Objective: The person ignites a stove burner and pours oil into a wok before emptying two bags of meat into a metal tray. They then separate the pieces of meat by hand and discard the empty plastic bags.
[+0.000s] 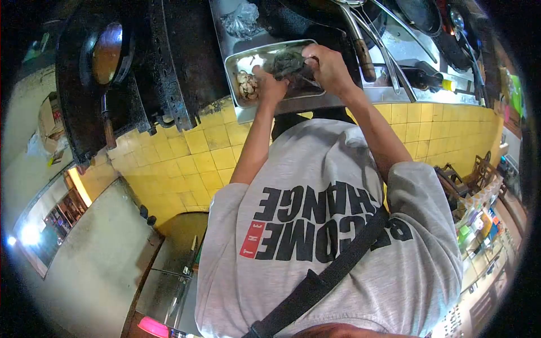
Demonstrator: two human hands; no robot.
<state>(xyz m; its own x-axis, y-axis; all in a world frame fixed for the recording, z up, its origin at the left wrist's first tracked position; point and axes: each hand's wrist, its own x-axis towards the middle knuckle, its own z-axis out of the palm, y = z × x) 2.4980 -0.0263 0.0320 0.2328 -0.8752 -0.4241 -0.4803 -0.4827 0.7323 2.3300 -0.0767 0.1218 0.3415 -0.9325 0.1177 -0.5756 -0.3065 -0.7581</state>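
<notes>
Both hands are over a rectangular metal tray (pixel 230 73) on the counter. A dark, crumpled, thin bundle that looks like a plastic bag (pixel 286 63) is stretched between them. My right hand (pixel 328 66) grips its right side, fingers closed, near the tray's far right corner. On the other side my left hand (pixel 271 87) has its fingers curled against the bundle's lower left edge. Pale, lumpy food pieces (pixel 247 84) lie in the tray's left end, just beside the left hand. What the bundle contains is hidden.
A clear plastic bag (pixel 241 21) sits behind the tray. To the right are a wooden-handled utensil (pixel 365 59), metal tongs or rods (pixel 389 62) and a dark bottle with a yellow cap (pixel 448 85). On the left, a pan with brownish liquid (pixel 107 53) rests on the blackened stove (pixel 169 67).
</notes>
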